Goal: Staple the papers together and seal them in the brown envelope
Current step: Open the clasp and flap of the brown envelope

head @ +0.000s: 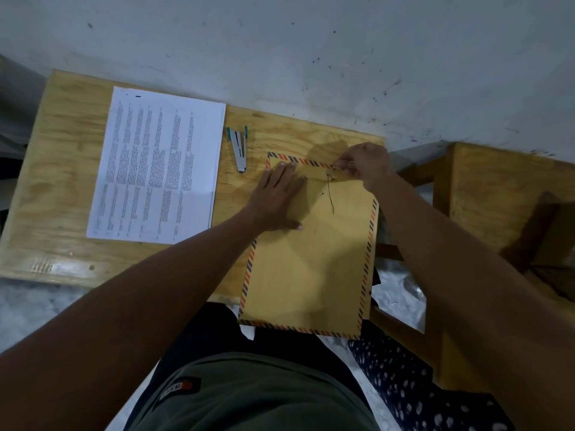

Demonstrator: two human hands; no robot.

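Two bare hands worked at the far end of the brown envelope (311, 259), which lay flat on the right part of the wooden bench (62, 181), its near end hanging past the bench edge over the person's lap. The left hand (277, 197) lay spread open, palm down, pressing on the envelope's upper left area with the fingers reaching to the folded flap. The right hand (364, 164) was closed in a pinch at the flap's clasp, gripping the thin dark string (330, 194), whose loose end trailed down the envelope face past a small round eyelet. A red and dark striped border ran round the envelope's edges. The papers (158, 169), a printed white stack, rested on the left part of the bench, well apart from the envelope. Between them, just beside the papers' right edge, lay the stapler (239, 150), silver with teal ends, hinged open in a narrow V, touched by neither hand.
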